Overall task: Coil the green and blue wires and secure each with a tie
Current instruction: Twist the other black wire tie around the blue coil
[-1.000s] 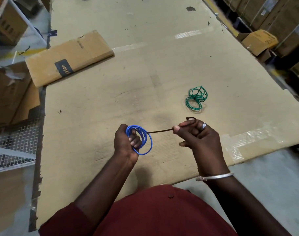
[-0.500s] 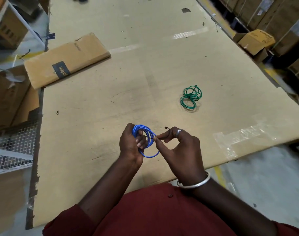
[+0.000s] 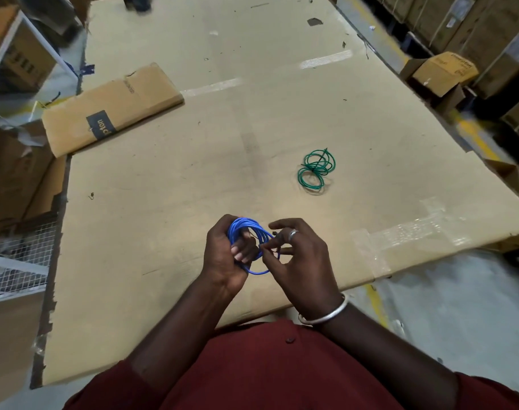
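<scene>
My left hand (image 3: 222, 255) grips a blue wire coil (image 3: 254, 232), fingers curled through its loops, just above the near part of the cardboard-covered table (image 3: 163, 202). My right hand (image 3: 296, 261) is pressed against the coil's right side, thumb and forefinger pinching a thin dark tie (image 3: 274, 234) that crosses the blue loops. The tie's far part is hidden between my fingers. A green wire coil (image 3: 316, 170) lies on the table beyond my right hand, pinched in the middle by a dark tie into two loops.
A flattened cardboard box (image 3: 110, 109) lies at the table's far left. A wire-mesh rack (image 3: 19, 261) and torn cartons stand left of the table. Stacked cartons and an open box (image 3: 444, 72) line the right aisle. The table's near edge runs under my wrists.
My right hand has drawn in from an arm's stretch to the right until it touches the blue coil, bringing the tie's free end with it. The left hand has kept its grip.
</scene>
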{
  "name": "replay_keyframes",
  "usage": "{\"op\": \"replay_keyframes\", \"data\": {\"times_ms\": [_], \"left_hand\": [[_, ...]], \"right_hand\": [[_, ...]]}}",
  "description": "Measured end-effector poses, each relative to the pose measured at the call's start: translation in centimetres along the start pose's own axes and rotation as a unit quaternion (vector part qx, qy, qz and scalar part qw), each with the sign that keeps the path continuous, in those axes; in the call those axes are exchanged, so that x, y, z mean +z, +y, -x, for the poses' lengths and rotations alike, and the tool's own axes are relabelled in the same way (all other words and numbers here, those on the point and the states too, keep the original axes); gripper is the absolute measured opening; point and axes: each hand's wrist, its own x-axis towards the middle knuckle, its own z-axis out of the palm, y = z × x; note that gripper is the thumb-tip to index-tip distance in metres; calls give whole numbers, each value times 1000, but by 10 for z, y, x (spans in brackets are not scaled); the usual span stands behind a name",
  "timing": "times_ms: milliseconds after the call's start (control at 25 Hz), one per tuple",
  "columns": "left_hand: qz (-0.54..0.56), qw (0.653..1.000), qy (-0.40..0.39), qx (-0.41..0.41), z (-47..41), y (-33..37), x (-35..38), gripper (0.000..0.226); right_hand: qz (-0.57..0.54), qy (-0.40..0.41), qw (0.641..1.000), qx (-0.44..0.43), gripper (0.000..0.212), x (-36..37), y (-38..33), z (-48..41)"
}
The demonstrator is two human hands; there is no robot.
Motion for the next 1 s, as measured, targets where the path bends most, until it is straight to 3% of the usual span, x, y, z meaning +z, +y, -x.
{"op": "replay_keyframes", "data": {"times_ms": [200, 360, 640, 880, 1000], "left_hand": [[77, 996, 33, -18, 12, -31, 11, 34], [99, 990, 59, -82, 25, -45, 14, 35], [114, 984, 47, -127, 34, -9, 3, 29], [81, 985, -8, -151, 27, 26, -18, 40], [38, 989, -19, -140, 27, 37, -28, 24]], "right_hand": [[-1, -24, 999, -49, 15, -18, 18, 10], [20, -39, 996, -78, 21, -29, 23, 19], [88, -13, 986, -139, 18, -7, -3, 16], [133, 55, 980, -139, 16, 23, -30, 15], [54, 69, 993, -75, 14, 30, -47, 23]]}}
